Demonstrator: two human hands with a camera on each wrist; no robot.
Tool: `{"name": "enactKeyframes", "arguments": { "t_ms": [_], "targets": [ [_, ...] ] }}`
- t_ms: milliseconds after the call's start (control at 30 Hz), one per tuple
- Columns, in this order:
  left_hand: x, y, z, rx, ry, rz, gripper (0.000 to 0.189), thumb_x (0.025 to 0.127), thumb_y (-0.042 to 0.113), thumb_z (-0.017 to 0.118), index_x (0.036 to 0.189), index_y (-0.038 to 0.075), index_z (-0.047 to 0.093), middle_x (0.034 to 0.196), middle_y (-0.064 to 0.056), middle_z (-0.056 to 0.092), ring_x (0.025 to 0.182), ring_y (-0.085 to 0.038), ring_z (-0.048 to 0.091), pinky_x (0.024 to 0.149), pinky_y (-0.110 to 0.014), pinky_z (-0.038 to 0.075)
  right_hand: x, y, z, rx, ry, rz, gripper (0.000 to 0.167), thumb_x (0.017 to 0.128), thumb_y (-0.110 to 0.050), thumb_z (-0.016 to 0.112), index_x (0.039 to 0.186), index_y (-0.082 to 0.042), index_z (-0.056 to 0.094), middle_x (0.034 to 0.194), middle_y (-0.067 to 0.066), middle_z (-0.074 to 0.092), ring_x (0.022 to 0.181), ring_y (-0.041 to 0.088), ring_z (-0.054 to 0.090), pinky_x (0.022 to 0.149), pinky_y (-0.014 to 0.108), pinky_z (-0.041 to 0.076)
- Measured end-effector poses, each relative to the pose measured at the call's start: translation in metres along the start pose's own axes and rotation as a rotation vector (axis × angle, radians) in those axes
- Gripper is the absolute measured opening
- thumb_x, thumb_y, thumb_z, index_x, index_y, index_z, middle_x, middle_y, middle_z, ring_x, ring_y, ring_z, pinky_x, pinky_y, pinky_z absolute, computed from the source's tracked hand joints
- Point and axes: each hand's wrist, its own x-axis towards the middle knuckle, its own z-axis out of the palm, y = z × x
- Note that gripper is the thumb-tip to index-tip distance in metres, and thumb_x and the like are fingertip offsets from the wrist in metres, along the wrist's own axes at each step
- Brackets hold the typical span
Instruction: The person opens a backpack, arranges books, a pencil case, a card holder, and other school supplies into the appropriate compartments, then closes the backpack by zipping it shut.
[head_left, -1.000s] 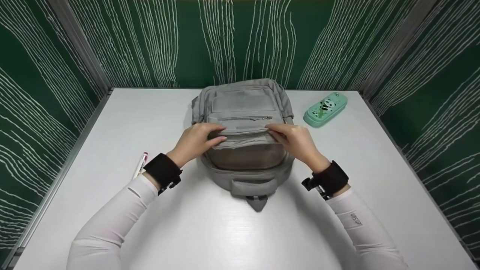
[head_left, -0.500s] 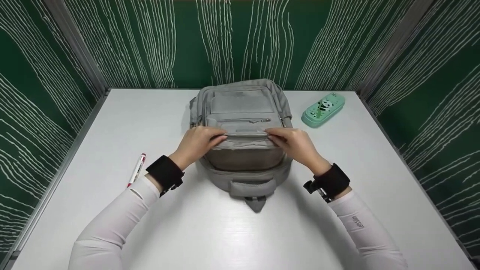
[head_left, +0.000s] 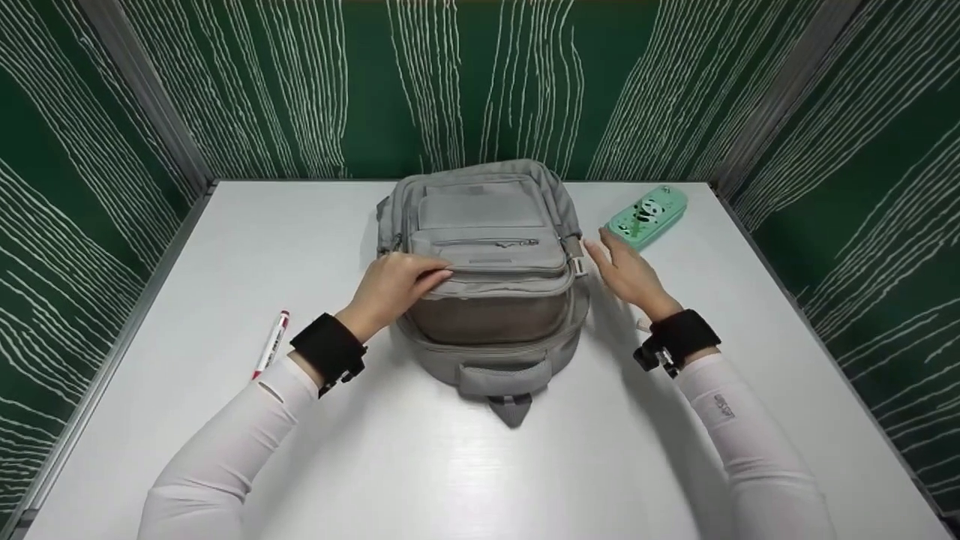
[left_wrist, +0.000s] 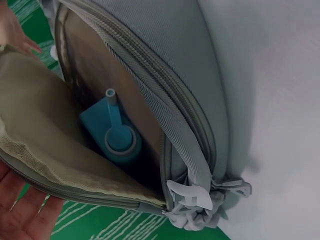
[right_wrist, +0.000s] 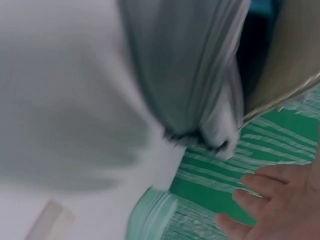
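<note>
A grey backpack [head_left: 480, 214] lies on the white table, its zipped front compartment open. My left hand [head_left: 391, 292] pinches the edge of the opened front panel between thumb and fingers. In the left wrist view, a blue bottle-like thing [left_wrist: 119, 135] with a short spout sits inside the compartment. My right hand [head_left: 630, 274] is apart from the backpack at its right side, fingers extended and holding nothing. Just beyond those fingertips lies a mint-green pencil case [head_left: 649, 217] with a panda on its lid; whether they touch cannot be told.
A white marker with red ends [head_left: 271, 345] lies on the table [head_left: 465, 480] left of the backpack. Beside the right wrist is a small pale thing [right_wrist: 50, 222], partly hidden in the head view. Green walls with white streaks [head_left: 300, 90] surround the table.
My right hand has let go of the panel's right edge and moved right, towards the pencil case. The left hand keeps its hold in nearly the same place.
</note>
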Motion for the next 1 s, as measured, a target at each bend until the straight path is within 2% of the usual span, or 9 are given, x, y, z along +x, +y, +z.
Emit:
{"name": "enactKeyframes", "arguments": {
  "t_ms": [67,167,300,400,533,700,867,1000],
  "targets": [
    [0.0,0.0,0.0,-0.003,0.0,0.0,0.027,0.102,0.031,0.063,0.112,0.013,0.08,0.105,-0.008,0.081,0.095,-0.025,0.078,0.085,-0.044,0.062,0.01,0.01,-0.003,-0.065,-0.046,0.014,0.078,0.111,-0.049,0.029,0.158,0.013,0.019,0.164,0.037,0.022,0.156,0.051,0.018,0.129,0.06,0.016],
    [-0.001,0.001,-0.001,-0.006,-0.005,-0.008,0.027,0.101,0.031,0.063,0.112,0.013,0.08,0.106,-0.008,0.081,0.096,-0.025,0.078,0.086,-0.044,0.062,0.022,0.021,-0.007,-0.164,-0.101,0.042,0.077,0.111,-0.042,0.033,0.156,0.018,0.016,0.162,0.042,0.017,0.155,0.054,0.015,0.127,0.065,0.017],
    [-0.002,0.002,0.0,-0.002,-0.007,-0.018,0.027,0.101,0.031,0.064,0.113,0.014,0.08,0.106,-0.008,0.081,0.096,-0.025,0.078,0.086,-0.044,0.062,0.034,0.034,-0.007,-0.247,-0.162,0.13,0.081,0.11,-0.046,0.034,0.157,0.016,0.011,0.165,0.039,0.01,0.156,0.053,0.009,0.125,0.071,0.015],
    [-0.003,0.003,0.002,-0.002,-0.008,-0.019,0.027,0.101,0.031,0.064,0.113,0.013,0.08,0.106,-0.008,0.081,0.096,-0.025,0.078,0.086,-0.044,0.062,0.038,0.043,-0.004,-0.269,-0.192,0.189,0.084,0.109,-0.048,0.033,0.158,0.015,0.006,0.167,0.037,0.005,0.158,0.051,0.004,0.125,0.072,0.011],
    [-0.004,0.006,0.003,-0.008,-0.013,-0.021,0.027,0.101,0.031,0.064,0.112,0.013,0.08,0.106,-0.008,0.081,0.097,-0.025,0.078,0.086,-0.044,0.062,0.039,0.051,-0.003,-0.292,-0.211,0.211,0.084,0.109,-0.048,0.032,0.158,0.015,0.004,0.167,0.036,0.002,0.158,0.05,0.002,0.126,0.07,0.011],
    [-0.003,0.007,0.001,0.001,-0.018,-0.018,0.028,0.102,0.031,0.062,0.113,0.012,0.08,0.106,-0.009,0.081,0.094,-0.026,0.078,0.084,-0.044,0.062,0.035,0.049,-0.007,-0.314,-0.219,0.192,0.081,0.109,-0.046,0.033,0.157,0.016,0.01,0.166,0.037,0.008,0.156,0.052,0.011,0.124,0.072,0.016],
    [0.0,0.005,-0.002,-0.001,-0.013,-0.026,0.028,0.102,0.031,0.062,0.113,0.013,0.08,0.106,-0.009,0.081,0.094,-0.025,0.078,0.085,-0.044,0.062,0.027,0.04,-0.013,-0.356,-0.212,0.19,0.077,0.108,-0.045,0.038,0.154,0.015,0.024,0.163,0.037,0.02,0.148,0.057,0.028,0.118,0.078,0.022],
    [0.0,0.003,-0.001,-0.001,-0.011,-0.038,0.028,0.102,0.032,0.063,0.114,0.014,0.08,0.107,-0.008,0.081,0.097,-0.025,0.078,0.086,-0.044,0.062,0.015,0.033,-0.015,-0.418,-0.206,0.182,0.074,0.107,-0.045,0.041,0.147,0.016,0.038,0.16,0.038,0.028,0.137,0.06,0.042,0.115,0.077,0.029]
  ]
}}
